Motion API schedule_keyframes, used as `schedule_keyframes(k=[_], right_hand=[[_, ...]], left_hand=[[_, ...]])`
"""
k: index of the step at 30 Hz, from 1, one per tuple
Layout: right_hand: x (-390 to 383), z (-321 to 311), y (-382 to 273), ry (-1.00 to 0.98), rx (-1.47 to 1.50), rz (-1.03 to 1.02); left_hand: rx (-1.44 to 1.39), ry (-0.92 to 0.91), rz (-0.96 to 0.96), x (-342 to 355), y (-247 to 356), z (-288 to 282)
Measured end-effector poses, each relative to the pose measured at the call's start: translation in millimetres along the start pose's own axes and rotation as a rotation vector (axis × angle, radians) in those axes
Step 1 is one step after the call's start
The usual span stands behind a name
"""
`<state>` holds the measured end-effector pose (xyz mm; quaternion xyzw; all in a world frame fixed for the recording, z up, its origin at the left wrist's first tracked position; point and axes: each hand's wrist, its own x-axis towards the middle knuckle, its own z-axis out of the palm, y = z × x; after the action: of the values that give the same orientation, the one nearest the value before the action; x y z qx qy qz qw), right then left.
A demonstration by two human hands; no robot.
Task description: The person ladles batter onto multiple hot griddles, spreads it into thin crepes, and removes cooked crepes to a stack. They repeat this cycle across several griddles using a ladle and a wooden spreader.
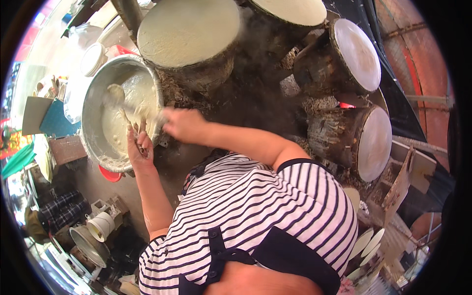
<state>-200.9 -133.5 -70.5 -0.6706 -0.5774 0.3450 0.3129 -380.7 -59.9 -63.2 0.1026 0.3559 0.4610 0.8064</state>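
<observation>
A large metal basin [91,108] at the left holds pale, thick batter [120,135]. My right hand [184,123] is closed at the basin's right rim, on the blurred handle of a ladle [116,93] whose pale round end is over the batter. Just below that, my left hand [140,145] reaches over the basin's near right part with curled fingers, around a thin, batter-smeared thing that I cannot make out clearly.
Several blackened drums [330,140] stand ahead and right, topped with round pale surfaces [189,34], with steam between them. A red bowl [110,174] shows under the basin. A white bucket [101,226] and a metal pot [88,246] sit at lower left.
</observation>
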Motion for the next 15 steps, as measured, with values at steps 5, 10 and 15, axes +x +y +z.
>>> schedule_keyframes(k=[5, 10, 15], right_hand=[[-2, 30, 6, -0.146, 0.223, -0.14], [25, 23, 153, 0.224, 1.003, 0.546], [91, 117, 371, 0.262, 0.461, 0.814]], left_hand=[[0.128, 0.201, -0.117, 6, 0, -53], [0.073, 0.236, -0.021, 2, 3, -73], [0.13, 0.409, 0.029, -5, -3, -44]])
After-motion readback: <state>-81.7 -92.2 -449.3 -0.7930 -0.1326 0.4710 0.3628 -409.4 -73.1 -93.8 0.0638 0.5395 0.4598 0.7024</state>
